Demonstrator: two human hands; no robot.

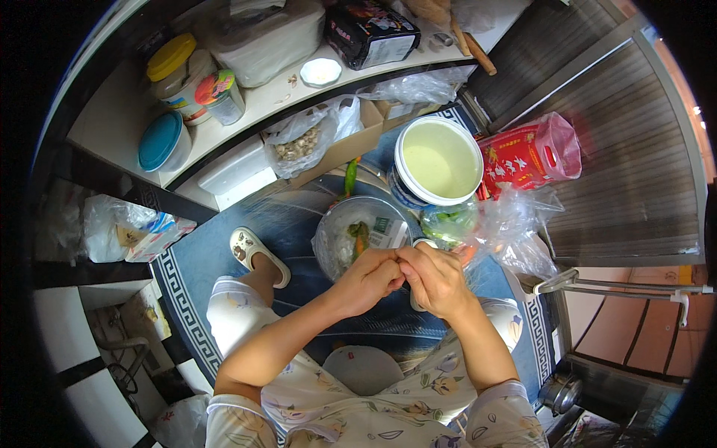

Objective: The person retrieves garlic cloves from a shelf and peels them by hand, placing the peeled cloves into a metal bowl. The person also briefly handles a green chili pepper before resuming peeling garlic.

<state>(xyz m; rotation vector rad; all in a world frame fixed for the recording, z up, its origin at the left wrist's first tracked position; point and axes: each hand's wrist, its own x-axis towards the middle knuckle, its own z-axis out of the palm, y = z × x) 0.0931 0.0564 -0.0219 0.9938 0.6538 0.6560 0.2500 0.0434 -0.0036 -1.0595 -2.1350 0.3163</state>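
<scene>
My left hand (372, 280) and my right hand (437, 277) meet at the fingertips in front of me, fingers curled. Whatever may be pinched between them is hidden. Just beyond is a bin with a clear plastic liner (330, 224); inside lie a green and orange pepper piece (359, 238) and a printed wrapper (390, 232). A green pepper (350, 178) lies on the blue mat behind the bin. To the right of the bin, a clear plastic bag holds green vegetables (448, 224). A white bucket (438, 159) of pale yellowish liquid stands behind that bag.
A red printed bag (524, 157) leans by the cabinet door (633, 157) on the right. Beyond the mat (302, 213), a cardboard box (350, 148) stands beside a plastic bag of garlic-like pieces (299, 145). Jars and tubs, including a teal-lidded one (162, 141), line the shelf (269, 103).
</scene>
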